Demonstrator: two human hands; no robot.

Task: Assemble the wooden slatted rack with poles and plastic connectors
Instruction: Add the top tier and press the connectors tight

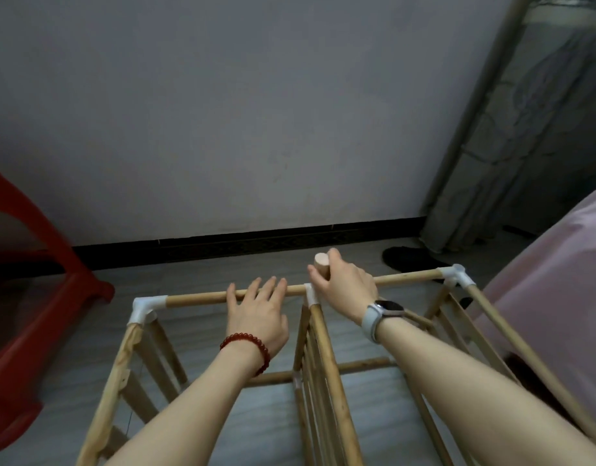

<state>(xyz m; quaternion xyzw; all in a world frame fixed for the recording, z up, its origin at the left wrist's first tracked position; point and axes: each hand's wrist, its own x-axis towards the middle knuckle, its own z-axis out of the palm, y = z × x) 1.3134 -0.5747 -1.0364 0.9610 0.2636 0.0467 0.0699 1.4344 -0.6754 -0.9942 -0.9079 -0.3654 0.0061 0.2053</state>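
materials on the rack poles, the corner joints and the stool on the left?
Round tan rack poles: look like bare unfinished wood, matte with faint grain. White corner connectors: likely moulded plastic, smooth elbow shape. Red stool: probably plastic, uniform colour with a slight sheen.

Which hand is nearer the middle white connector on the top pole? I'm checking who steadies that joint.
Right. The right hand grips a short pole directly at the middle connector; the left hand rests on the top pole, slightly to its left.
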